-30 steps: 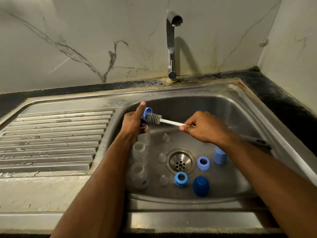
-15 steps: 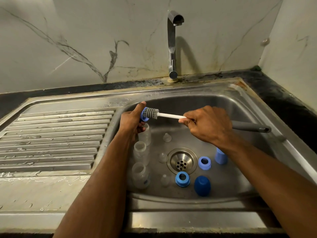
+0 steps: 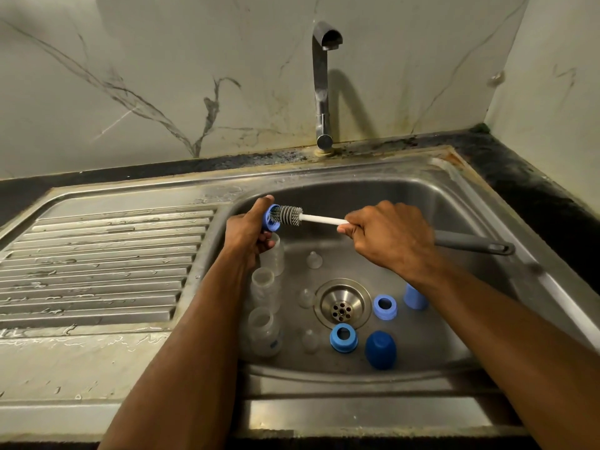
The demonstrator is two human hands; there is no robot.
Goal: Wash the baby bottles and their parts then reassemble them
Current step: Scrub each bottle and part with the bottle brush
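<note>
— What are your hands doing?

— My left hand (image 3: 248, 237) grips a blue plastic screw ring (image 3: 272, 218) over the stainless steel sink (image 3: 383, 190), thumb on top, fingers curled beneath. My right hand (image 3: 391, 237) is clamped round the grey-bristled bottle brush with a white shaft and grey handle (image 3: 319, 218). The bristle tip sits inside the ring's opening; the handle sticks out past my right hand toward three o'clock.

— And the other pieces?

— All in the basin. Taking the round metal drain (image 3: 342, 307) as the centre: three clear plastic bottles (image 3: 264, 289) stand in a row at nine o'clock, open mouths up, the farthest partly behind my left hand. Three clear silicone nipples (image 3: 314, 259) lie between the bottles and the drain, at about eleven, nine and seven o'clock. A pale blue ring (image 3: 384, 306) sits just beside the drain at three o'clock, and a pale blue cap (image 3: 414, 297) beyond it, partly under my right wrist. A darker blue ring (image 3: 343, 337) lies at six o'clock, a dark blue dome cap (image 3: 380, 349) near it at five.

— The tap?

— The chrome faucet (image 3: 322, 89) stands at twelve o'clock, with no water visible.
</note>
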